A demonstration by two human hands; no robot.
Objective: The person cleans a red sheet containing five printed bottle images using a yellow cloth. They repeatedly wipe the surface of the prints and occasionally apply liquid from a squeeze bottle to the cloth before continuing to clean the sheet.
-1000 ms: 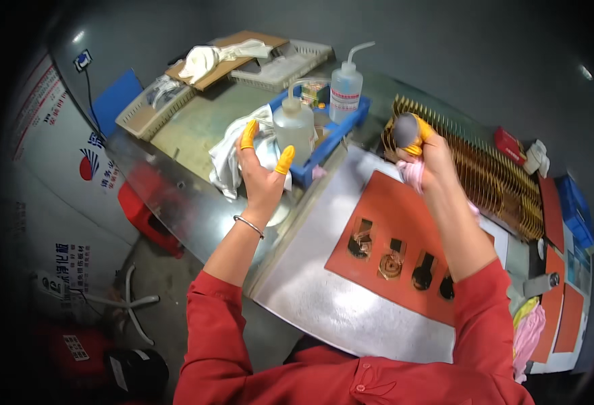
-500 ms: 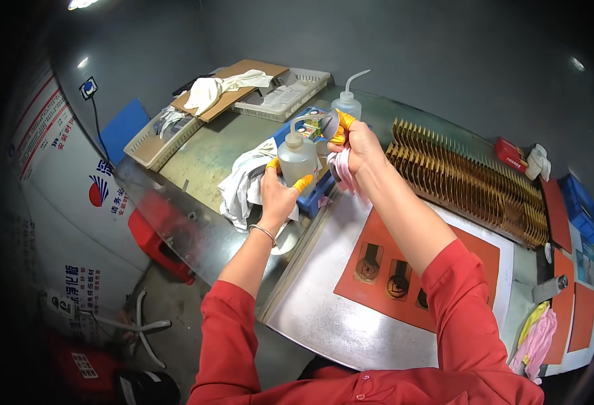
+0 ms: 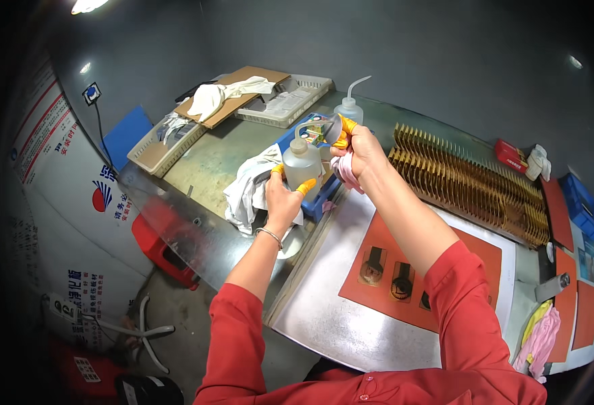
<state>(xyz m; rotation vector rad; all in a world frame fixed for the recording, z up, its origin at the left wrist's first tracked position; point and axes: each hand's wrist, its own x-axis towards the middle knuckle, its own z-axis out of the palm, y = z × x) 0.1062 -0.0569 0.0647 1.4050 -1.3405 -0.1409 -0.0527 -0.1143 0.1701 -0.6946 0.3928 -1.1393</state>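
At far left, a grey mesh tray [image 3: 154,145] sits on the bench [image 3: 209,169] w/ a cardboard sheet [image 3: 239,84] and white cloth [image 3: 210,98] just behind it. A crumpled white rag [image 3: 246,192] lies near the bench's front edge.

Centre: the person's left hand [image 3: 282,199], orange finger cots on thumb and forefinger, is clamped around a translucent squeeze bottle [image 3: 302,165], held upright above a blue tray [image 3: 324,192]. Its bent spout arcs over to the right. The right hand [image 3: 359,154], also in orange cots, is closed on a small round shiny part [image 3: 333,128] plus a wad of pink cloth [image 3: 345,172], held at the spout tip, just beside the bottle. Both hands are raised off the bench, close together but gripping separate things. A second wash bottle [image 3: 349,108] stands behind them.

Judgement: this looks like the wetting step, fluid from bottle to part or cloth, prior to a wipe. Next move likely calls for a light squeeze w/ the left hand while the right keeps the part steady under the tip; whether liquid is flowing can't be told.

Right of the hands: an orange mat [image 3: 405,270] on a steel sheet [image 3: 337,317] carries dark parts [image 3: 372,265] in a row; a long rack of brass-coloured fins [image 3: 472,182] runs beyond. Far right: red box [image 3: 511,155], blue bin [image 3: 580,202].
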